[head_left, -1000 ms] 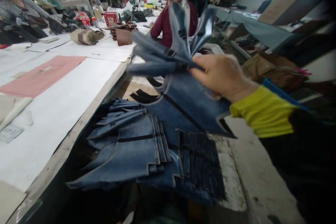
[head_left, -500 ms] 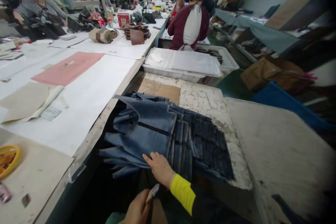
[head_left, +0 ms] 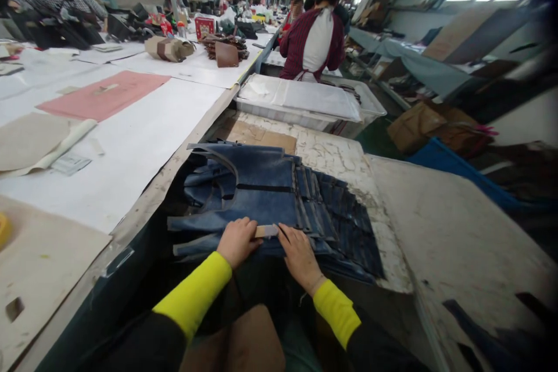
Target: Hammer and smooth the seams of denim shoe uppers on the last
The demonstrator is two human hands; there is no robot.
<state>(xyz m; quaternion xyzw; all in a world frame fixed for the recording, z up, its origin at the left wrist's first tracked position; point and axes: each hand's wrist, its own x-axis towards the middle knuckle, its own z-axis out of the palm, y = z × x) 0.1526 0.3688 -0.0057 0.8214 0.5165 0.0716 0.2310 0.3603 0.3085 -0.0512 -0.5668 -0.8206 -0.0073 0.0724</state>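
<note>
Dark blue pieces with grey edges lie fanned out in an overlapping row on a pale, worn board. A black strip runs across the top piece. My left hand is closed round the handle of a small tool with a pale, flat blade, held over the near edge of the pieces. Close to the blade's tip, my right hand has its fingers bent on the near edge of the pieces; something thin and dark shows at its fingertips.
To the left is a long white-covered table with a pink sheet and brown pieces. Beyond the board stands a white bin; a person in dark red is behind it. A beige board lies at right.
My left hand has moved up with the tool onto the near edge of the pieces. My right hand has shifted right, and its fingers have bent. The view has turned slightly.
</note>
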